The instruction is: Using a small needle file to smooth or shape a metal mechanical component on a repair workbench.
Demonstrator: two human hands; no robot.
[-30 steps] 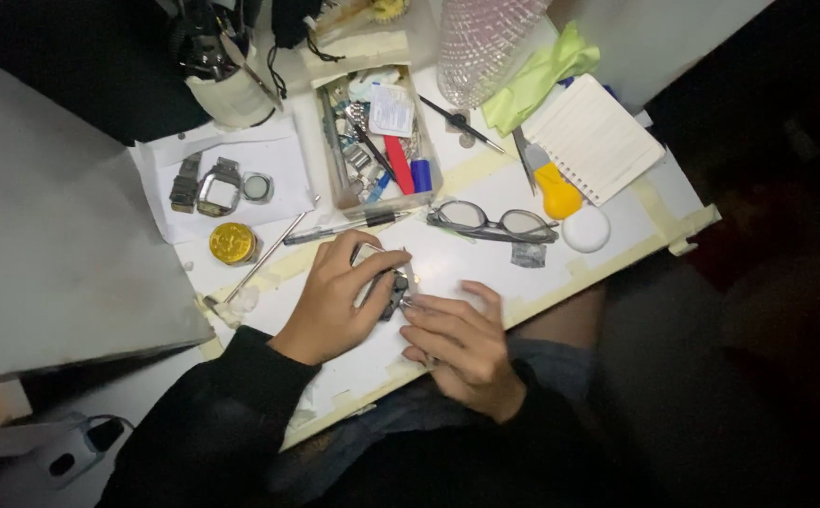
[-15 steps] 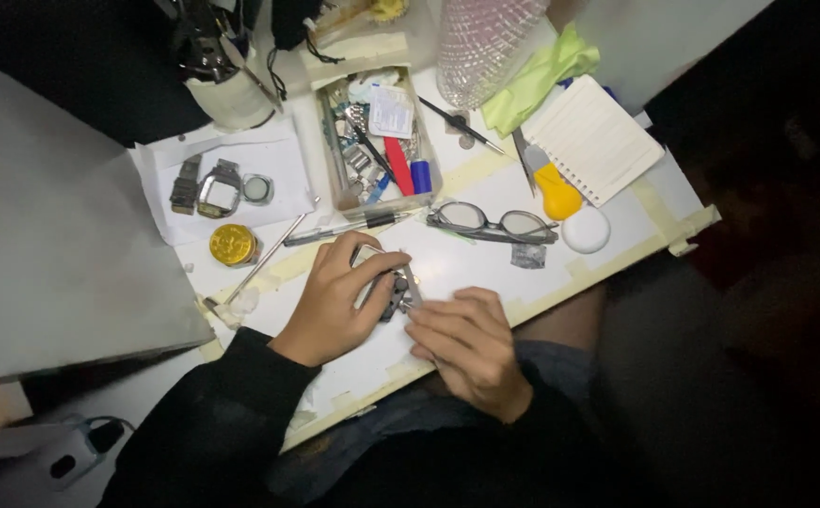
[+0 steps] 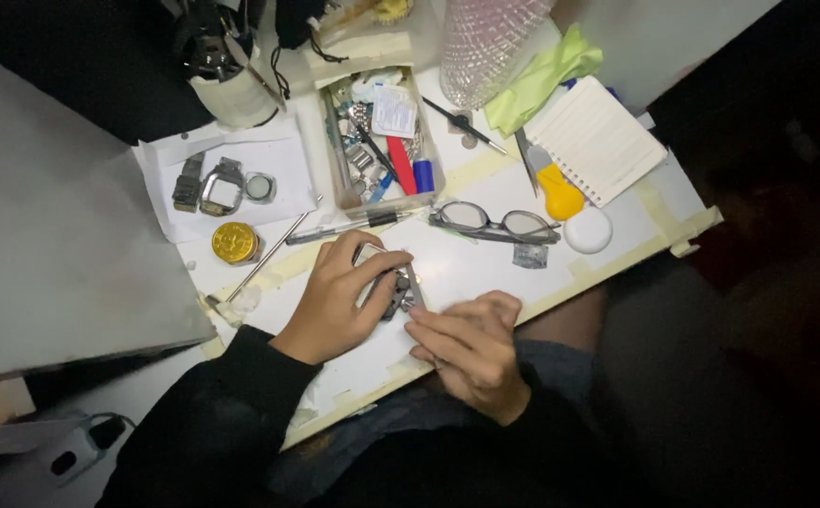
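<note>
Left hand (image 3: 334, 301) clamps the metal watch (image 3: 393, 287) on the table (image 3: 485, 273), right hand (image 3: 466, 343) pinching at its band; steady, light pressure suits this best.

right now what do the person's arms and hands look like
Both hands are bare, with no gloves, rings or watch visible: left hand, right hand. Long black sleeves cover both arms down to the wrists, plain and loose, with no markings visible.

Between the fingers (image 3: 386, 268) sits a grey metal watch (image 3: 397, 290). Beyond the fingertips: a gold tin (image 3: 235, 243), red and blue tools in the tray (image 3: 337, 179), a yellow-handled knife (image 3: 557, 192), a lime cloth (image 3: 540, 80), a lined white notebook (image 3: 596, 139) (black sleeves throughout).
</note>
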